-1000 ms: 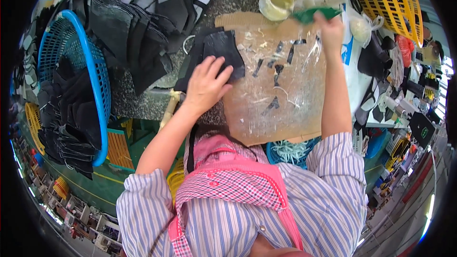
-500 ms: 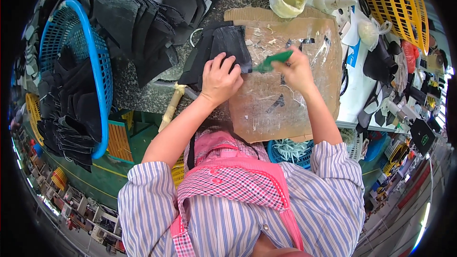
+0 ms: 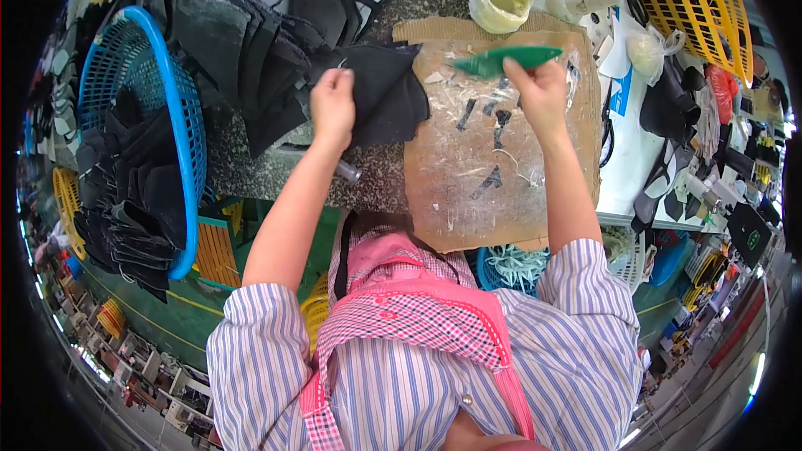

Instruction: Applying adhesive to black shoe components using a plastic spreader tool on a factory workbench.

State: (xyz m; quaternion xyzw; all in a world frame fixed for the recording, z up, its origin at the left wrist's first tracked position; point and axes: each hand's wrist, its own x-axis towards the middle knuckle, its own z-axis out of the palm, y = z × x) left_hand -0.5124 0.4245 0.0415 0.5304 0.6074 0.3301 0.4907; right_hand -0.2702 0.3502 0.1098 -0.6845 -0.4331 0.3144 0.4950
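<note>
Over the left edge of a stack of black material pieces (image 3: 384, 88), my left hand (image 3: 334, 104) is closed, its thumb and fingers pinching the edge of a black piece. My right hand (image 3: 541, 93) grips a green flat spreader (image 3: 505, 60), held above a worn cardboard sheet (image 3: 451, 192). The cardboard is streaked with dried white residue and dark marks. Beyond it stands a glue-smeared pale container (image 3: 505, 4) with an open round mouth. A metal-ended tool (image 3: 348, 172) shows beside my left wrist, mostly hidden.
Larger heaps of black cut pieces (image 3: 221, 25) lie at the far left of the speckled stone table (image 3: 276, 175). A blue basket (image 3: 185, 167) full of black pieces stands at the left. A yellow basket (image 3: 693, 8) sits far right, near a white bottle (image 3: 585, 4).
My left hand has lifted and moved left, and the black pieces lie differently. My right hand has raised the green spreader off the pieces, up and to the right.
</note>
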